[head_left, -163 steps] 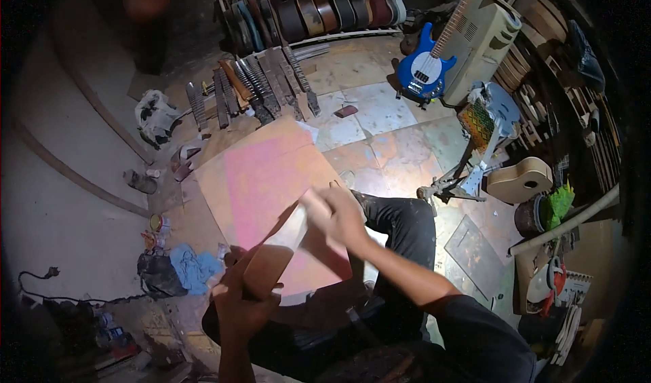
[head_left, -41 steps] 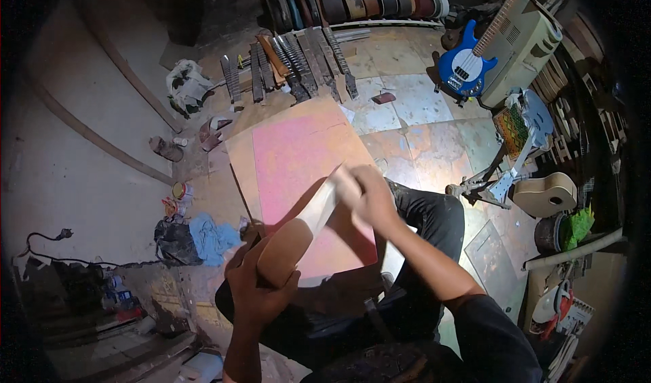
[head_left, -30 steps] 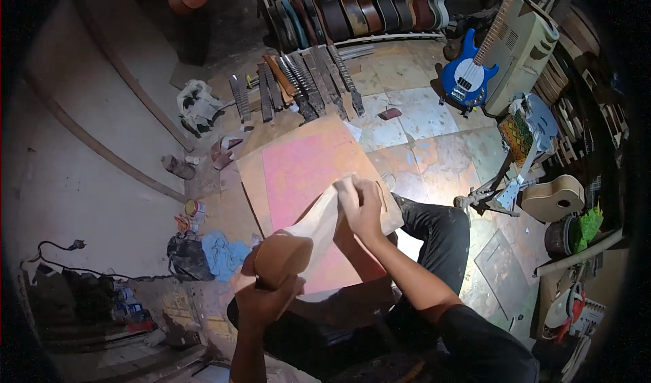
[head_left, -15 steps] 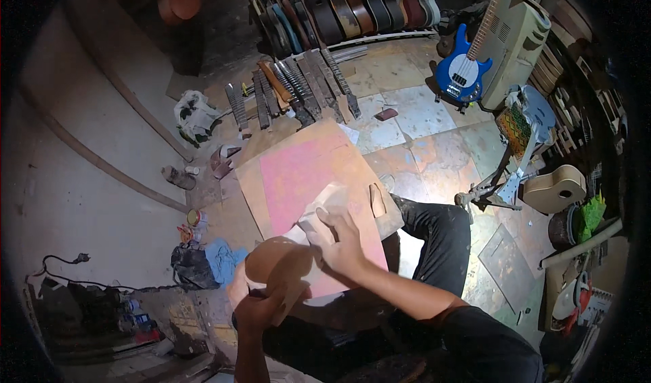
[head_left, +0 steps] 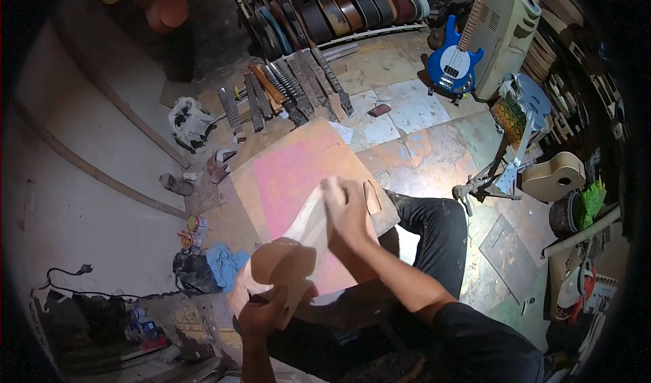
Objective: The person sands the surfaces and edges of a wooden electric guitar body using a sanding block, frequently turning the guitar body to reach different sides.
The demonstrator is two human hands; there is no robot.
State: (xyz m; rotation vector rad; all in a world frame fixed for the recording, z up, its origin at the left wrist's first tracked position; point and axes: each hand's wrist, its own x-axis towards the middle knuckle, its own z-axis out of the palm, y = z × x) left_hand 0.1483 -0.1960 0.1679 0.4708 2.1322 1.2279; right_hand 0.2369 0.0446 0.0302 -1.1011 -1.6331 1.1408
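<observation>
A pale, curved wooden piece lies slanting over my lap, broad at its near left end and narrowing toward the far right. My left hand grips the broad end, thumb on top, in partial shadow. At the narrow end my right hand is closed, its fingers bent against the wood's edge. Whether something thin is under those fingers is hidden. Beneath the piece is a flat tan board with a large pink patch. Near the board's right corner shows a small elongated dark-edged shape.
Several files and rasps lie on the floor ahead, before a row of guitars. A blue bass stands ahead right; a metal stand and a small guitar are right. A blue cloth lies left.
My right hand has shifted slightly right and up along the wooden piece, and its fingers have turned. My left hand keeps its grip. The whole view has shifted slightly.
</observation>
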